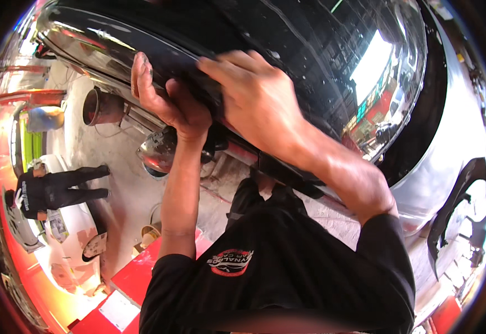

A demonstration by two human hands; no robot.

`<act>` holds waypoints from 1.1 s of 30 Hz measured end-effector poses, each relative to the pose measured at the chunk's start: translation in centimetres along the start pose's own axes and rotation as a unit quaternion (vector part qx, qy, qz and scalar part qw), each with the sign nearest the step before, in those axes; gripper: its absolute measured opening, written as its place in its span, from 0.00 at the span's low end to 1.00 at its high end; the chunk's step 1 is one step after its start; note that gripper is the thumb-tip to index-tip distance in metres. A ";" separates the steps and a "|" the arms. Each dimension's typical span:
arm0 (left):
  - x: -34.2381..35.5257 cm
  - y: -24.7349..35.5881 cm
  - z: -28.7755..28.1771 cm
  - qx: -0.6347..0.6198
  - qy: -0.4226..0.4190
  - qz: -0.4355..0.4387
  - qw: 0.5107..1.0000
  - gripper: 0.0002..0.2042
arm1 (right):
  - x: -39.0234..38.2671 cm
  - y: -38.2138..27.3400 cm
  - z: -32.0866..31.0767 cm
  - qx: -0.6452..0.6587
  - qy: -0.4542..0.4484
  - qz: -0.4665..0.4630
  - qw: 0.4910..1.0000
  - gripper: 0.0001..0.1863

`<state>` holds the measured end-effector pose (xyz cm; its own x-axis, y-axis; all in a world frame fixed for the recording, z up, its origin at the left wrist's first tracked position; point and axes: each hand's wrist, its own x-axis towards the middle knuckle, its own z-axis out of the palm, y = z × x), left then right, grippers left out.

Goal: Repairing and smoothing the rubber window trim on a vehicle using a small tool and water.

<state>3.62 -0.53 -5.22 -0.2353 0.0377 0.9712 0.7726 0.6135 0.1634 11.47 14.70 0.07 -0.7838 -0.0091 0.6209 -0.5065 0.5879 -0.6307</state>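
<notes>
A glossy black car [304, 33] fills the top of the head view, its curved panel dotted with pale specks and bright reflections. My left hand [179, 108] is at the panel's edge, palm turned up, with its fingers stretched and apart. I see nothing in it. Just right of it, my right hand [259, 92] presses over the black panel, back of the hand up. Its fingers are bent and slightly blurred, and the forefinger points left. The thumb and whatever lies under the fingers are hidden. A rounded dark side mirror [160, 149] sits below my left wrist.
At the left, a person [59, 192] in black stands by a white car [73, 245] partly covered with paper. A dark bucket [99, 107] and a blue-and-yellow drum [45, 119] stand beyond. A silver panel [449, 150] and a black trim piece [459, 209] are at right.
</notes>
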 end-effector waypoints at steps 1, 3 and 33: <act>0.2 0.2 0.0 -0.044 -0.001 -0.027 0.999 0.19 | -0.2 -0.1 -0.4 0.016 0.031 -0.005 0.999 0.20; 0.3 -0.3 0.4 -0.063 0.009 0.009 0.998 0.19 | 0.9 -0.1 -0.1 -0.026 0.003 0.001 1.000 0.18; 1.0 -1.8 -1.9 -0.180 0.008 -0.094 0.979 0.12 | 8.4 -1.9 4.1 -0.110 0.012 -0.056 0.992 0.16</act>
<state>3.09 -3.13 -4.20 -0.3860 -0.0631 0.9203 0.8752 0.2904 0.3870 4.34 10.17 4.52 -0.7176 -0.0662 0.6934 -0.4964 0.7469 -0.4424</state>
